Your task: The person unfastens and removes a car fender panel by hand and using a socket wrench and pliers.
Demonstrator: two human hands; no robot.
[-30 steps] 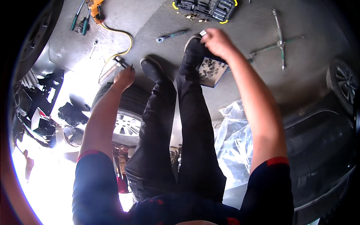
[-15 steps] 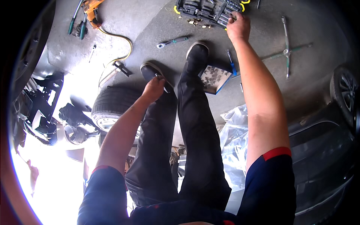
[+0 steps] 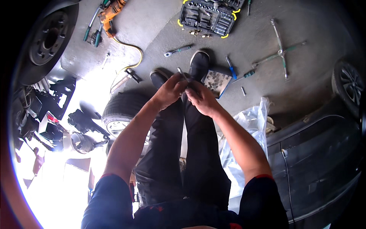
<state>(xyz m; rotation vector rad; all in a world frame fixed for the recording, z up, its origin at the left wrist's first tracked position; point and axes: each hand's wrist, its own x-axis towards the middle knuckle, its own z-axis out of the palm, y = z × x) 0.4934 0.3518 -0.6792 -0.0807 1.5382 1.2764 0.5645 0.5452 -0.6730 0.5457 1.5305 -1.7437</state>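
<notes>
metal tool [image 3: 182, 73] pinched between both hands' fingers [image 3: 187, 88], probably ratchet.

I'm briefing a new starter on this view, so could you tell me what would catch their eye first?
First, the two hands meeting mid-frame, the left hand and right hand closed together on a thin metal tool above the shoes. Next, the open socket set on the floor at the top, and the cross wrench to its right. A tyre lies under the left forearm.
</notes>
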